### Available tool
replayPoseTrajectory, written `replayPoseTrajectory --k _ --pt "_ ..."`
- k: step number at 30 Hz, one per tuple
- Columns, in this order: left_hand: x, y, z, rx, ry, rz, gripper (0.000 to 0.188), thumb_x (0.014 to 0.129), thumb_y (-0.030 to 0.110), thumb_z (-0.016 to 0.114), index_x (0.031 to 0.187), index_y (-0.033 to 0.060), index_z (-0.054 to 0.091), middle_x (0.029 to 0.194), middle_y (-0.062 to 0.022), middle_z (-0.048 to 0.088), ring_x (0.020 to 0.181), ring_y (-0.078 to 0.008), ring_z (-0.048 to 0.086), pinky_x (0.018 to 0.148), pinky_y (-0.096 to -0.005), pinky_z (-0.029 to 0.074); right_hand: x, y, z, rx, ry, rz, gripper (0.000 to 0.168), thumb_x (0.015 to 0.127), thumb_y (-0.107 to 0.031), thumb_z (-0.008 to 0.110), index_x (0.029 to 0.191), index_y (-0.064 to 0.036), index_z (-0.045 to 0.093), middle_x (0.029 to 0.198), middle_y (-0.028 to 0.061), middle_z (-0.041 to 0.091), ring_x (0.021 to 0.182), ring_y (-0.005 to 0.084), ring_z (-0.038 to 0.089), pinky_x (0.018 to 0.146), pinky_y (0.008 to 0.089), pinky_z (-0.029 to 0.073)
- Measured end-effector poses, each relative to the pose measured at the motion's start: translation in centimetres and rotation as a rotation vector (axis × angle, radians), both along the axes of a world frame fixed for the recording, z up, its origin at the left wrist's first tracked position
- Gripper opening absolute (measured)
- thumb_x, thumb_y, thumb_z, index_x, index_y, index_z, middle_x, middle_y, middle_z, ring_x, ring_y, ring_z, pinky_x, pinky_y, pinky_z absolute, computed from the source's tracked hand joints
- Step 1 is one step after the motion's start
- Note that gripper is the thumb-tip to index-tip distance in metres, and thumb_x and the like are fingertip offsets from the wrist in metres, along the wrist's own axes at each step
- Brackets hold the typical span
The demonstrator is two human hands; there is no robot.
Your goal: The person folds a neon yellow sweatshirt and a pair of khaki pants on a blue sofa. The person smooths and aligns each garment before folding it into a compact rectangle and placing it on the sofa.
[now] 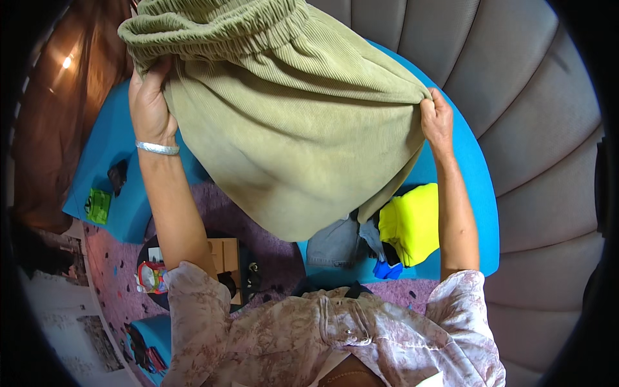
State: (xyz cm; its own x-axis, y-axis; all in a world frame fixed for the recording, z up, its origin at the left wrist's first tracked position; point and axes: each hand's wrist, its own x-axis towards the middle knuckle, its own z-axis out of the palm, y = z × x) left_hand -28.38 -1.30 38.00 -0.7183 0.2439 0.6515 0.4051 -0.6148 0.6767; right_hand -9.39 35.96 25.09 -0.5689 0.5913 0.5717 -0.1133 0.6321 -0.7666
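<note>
An olive-green corduroy garment (300,140) with a gathered elastic waistband (232,36) is stretched out in the air before me. My left hand (152,104) grips it just below the waistband at the left, its fingers partly hidden by the cloth. A silver bangle (157,147) circles that wrist. At the right, my right hand (436,118) pinches a corner of the fabric in a closed fist, pulling folds across it. Below the hanging cloth, a grey denim garment (333,244) and a bright yellow garment (411,225) lie on the blue curved sofa seat (474,203).
A padded grey backrest (532,159) curves along the right. Lower left, a dark round table (249,278) carries a cardboard box (227,256) and a colourful plastic packet (152,276). A green packet (98,205) and a black item (117,176) lie on the left seat. Brown curtains (58,116) hang beyond.
</note>
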Motion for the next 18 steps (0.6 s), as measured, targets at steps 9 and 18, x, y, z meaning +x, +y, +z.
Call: replayPoseTrajectory --k 9,18 --pt "-3.2 -0.8 -1.1 -0.032 -0.086 0.024 0.032 0.09 0.004 0.047 0.122 -0.0027 0.047 0.119 -0.0128 0.055 0.106 -0.0237 0.056 0.091 -0.0359 0.047 2.8 -2.4 1.0 0.127 -0.054 0.335 0.032 0.078 -0.032 0.069 0.082 -0.002 0.059 0.067 0.0028 0.056 0.066 0.0083 0.052 0.059 0.0274 0.044" --pt "-7.5 1.5 -1.0 -0.132 -0.07 0.042 0.032 0.086 0.005 0.056 0.117 -0.0034 0.052 0.105 -0.0106 0.062 0.091 -0.0216 0.062 0.078 -0.032 0.052 -0.1 -1.4 3.8 0.53 -0.644 0.243 0.034 0.074 -0.032 0.071 0.09 -0.002 0.066 0.083 0.013 0.064 0.078 0.0283 0.062 0.068 0.04 0.048"
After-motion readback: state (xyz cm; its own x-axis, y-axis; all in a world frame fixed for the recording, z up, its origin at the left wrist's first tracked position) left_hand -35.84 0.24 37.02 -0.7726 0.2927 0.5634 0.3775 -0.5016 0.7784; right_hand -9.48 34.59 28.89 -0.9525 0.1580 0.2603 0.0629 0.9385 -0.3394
